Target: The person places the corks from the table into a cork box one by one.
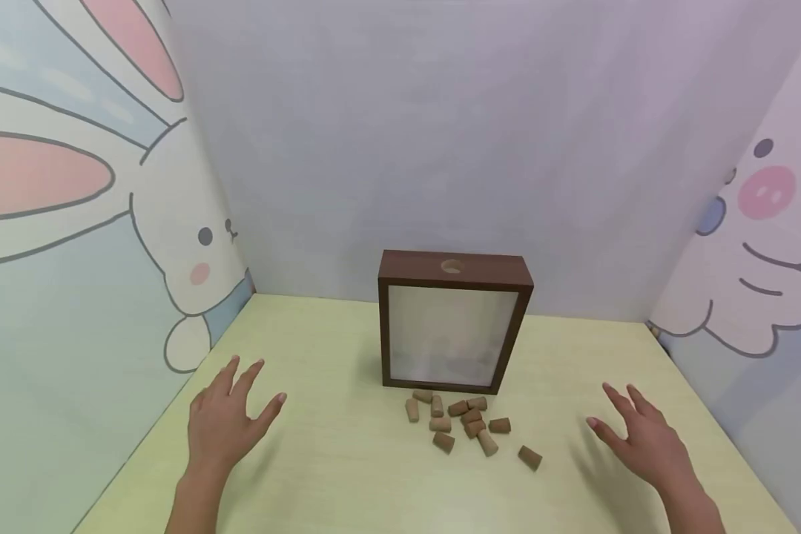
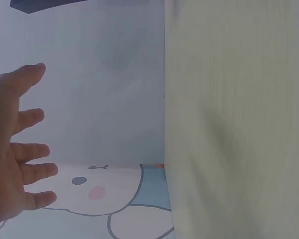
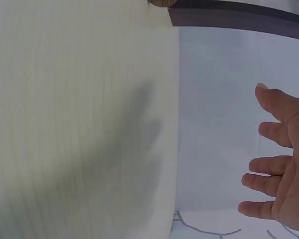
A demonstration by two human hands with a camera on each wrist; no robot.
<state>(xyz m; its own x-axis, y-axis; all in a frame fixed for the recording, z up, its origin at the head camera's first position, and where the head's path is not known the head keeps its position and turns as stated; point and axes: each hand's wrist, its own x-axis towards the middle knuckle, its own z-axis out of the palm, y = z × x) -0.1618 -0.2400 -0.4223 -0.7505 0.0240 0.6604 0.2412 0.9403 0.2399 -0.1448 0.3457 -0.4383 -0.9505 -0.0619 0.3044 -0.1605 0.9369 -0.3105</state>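
A dark brown box frame (image 1: 454, 271) with a clear front pane and a round hole in its top stands upright at mid-table. Several tapered corks (image 1: 440, 424), some pale and some darker brown, lie scattered before its base. To the left, the left hand (image 1: 223, 426) hovers over the table with fingers spread and holds nothing. The right hand (image 1: 647, 441) is raised on the other side, its fingers loosely extended and nothing in them. Nearest to it is a dark cork (image 1: 530, 457) apart from the pile. Part of the frame shows at the top of the right wrist view.
The pale yellow table (image 1: 334, 475) meets a plain whitish wall (image 1: 440, 133) behind the frame. Side panels with a cartoon rabbit (image 1: 180, 222) on the left and another cartoon animal (image 1: 767, 259) on the right border the table.
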